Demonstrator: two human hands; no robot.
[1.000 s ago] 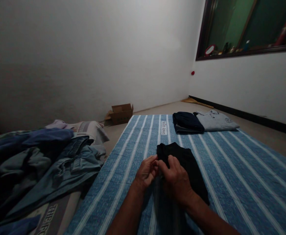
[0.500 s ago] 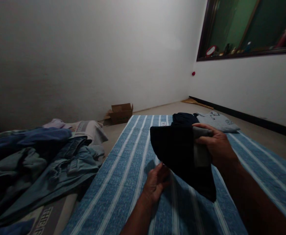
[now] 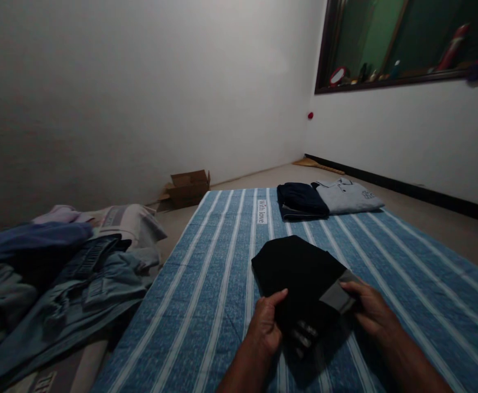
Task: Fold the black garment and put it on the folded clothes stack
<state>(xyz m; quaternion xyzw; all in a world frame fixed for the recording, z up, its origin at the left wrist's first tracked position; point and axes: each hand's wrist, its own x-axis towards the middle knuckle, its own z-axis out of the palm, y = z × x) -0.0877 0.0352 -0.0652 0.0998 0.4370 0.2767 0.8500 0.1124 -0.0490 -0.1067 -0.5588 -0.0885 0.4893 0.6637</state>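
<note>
A folded black garment (image 3: pixel 298 270) with a grey patch and pale marks near its lower edge is held over the blue-and-white striped cloth (image 3: pixel 206 305). My left hand (image 3: pixel 267 322) grips its lower left edge, thumb on top and fingers underneath. On the right, my right hand (image 3: pixel 368 305) pinches the grey part with the thumb on top. The fingers beneath the fabric are hidden. Farther back on the striped cloth lie a folded dark navy garment (image 3: pixel 302 199) and, against it, a folded grey polo shirt (image 3: pixel 347 196).
A heap of clothes with light blue jeans (image 3: pixel 95 292) lies to the left, beside a pale patterned cover (image 3: pixel 136 221). An open cardboard box (image 3: pixel 187 188) stands on the floor by the wall. A wooden-handled item (image 3: pixel 318 165) lies near the far corner.
The black garment has turned from hanging in my right hand to lying flatter and lower. My left hand has come off the striped cloth and taken its edge. The view shifted slightly right.
</note>
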